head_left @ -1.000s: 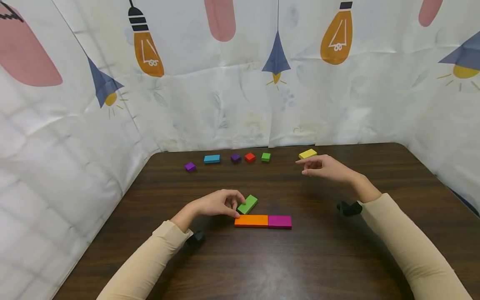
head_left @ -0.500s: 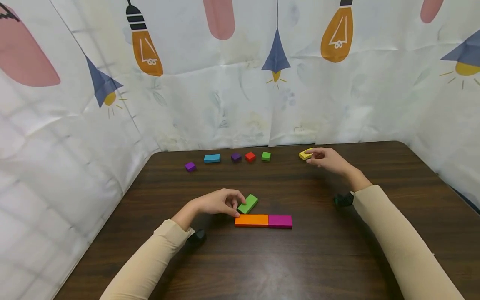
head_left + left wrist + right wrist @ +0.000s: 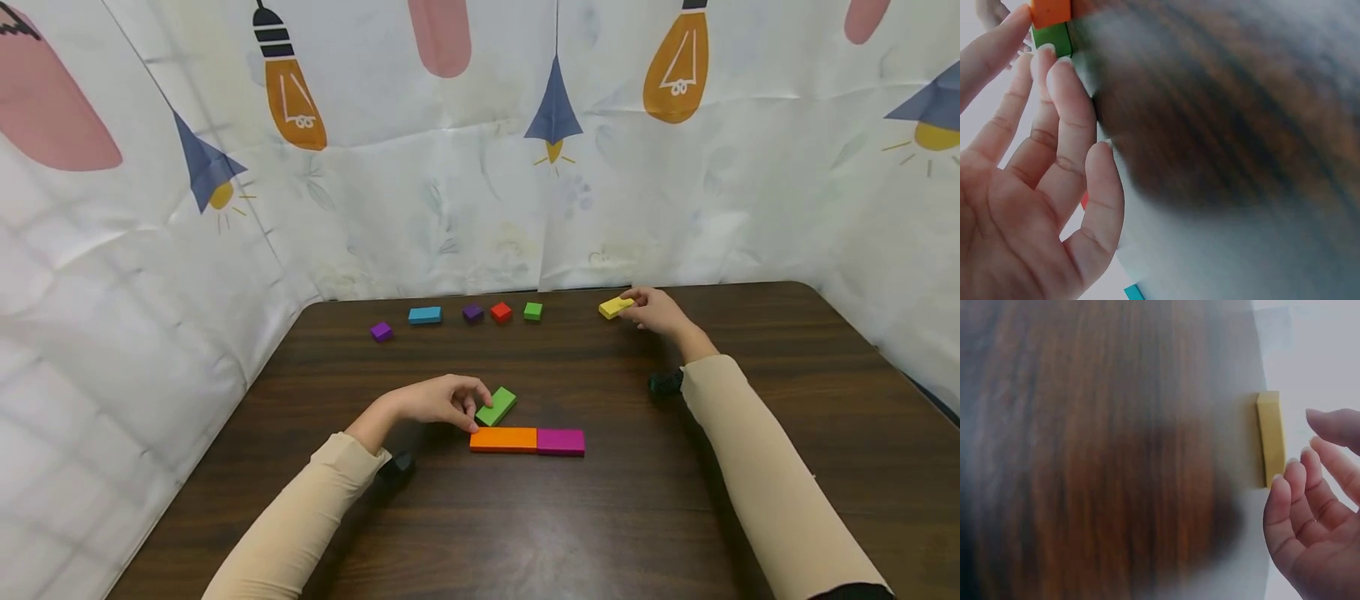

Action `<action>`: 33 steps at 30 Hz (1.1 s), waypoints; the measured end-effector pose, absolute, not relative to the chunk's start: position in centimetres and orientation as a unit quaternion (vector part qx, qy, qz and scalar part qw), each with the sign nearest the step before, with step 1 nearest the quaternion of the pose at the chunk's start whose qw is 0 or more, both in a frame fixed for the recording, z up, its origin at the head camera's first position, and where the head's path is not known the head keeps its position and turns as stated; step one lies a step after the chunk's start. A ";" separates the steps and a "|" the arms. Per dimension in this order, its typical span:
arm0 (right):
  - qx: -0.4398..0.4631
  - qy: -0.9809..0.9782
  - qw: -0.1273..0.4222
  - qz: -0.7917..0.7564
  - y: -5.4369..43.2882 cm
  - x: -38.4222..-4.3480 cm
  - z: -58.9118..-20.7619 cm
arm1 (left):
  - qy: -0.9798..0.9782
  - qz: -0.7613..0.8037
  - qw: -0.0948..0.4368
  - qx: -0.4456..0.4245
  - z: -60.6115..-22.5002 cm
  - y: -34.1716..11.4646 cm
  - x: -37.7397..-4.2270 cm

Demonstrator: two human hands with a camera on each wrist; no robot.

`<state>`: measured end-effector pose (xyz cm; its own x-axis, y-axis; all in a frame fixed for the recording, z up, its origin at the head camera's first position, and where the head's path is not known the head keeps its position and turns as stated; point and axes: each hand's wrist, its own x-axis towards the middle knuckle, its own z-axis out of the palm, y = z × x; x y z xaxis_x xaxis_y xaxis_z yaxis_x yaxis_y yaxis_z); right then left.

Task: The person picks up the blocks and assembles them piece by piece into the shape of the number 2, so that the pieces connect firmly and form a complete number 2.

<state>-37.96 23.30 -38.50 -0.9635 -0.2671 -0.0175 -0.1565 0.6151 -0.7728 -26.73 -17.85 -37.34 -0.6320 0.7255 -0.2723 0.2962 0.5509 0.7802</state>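
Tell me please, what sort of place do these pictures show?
It looks like a screened tabletop workspace, probably indoors: a dark table with wood grain, lamp-printed white cloth hanging behind it, and small coloured blocks on top.

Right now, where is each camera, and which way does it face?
Head: on the head, facing forward and down at the table; sleeves, left hand and right hand show.
Left wrist: worn there, looking past the left hand at the orange block.
Right wrist: worn there, looking past the right hand at the yellow block.
Head and right wrist share the yellow block.
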 end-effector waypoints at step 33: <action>-0.006 0.927 0.081 -0.366 21.1 -39.3 -39.1 | 0.816 0.375 0.326 0.295 -37.6 -18.0 -27.1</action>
<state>-39.33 21.15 -39.14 -0.9869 -0.0693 -0.1455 0.0487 0.7326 -0.6789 -27.08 -17.96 -37.57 -0.6130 0.7264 -0.3108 0.2364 0.5440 0.8051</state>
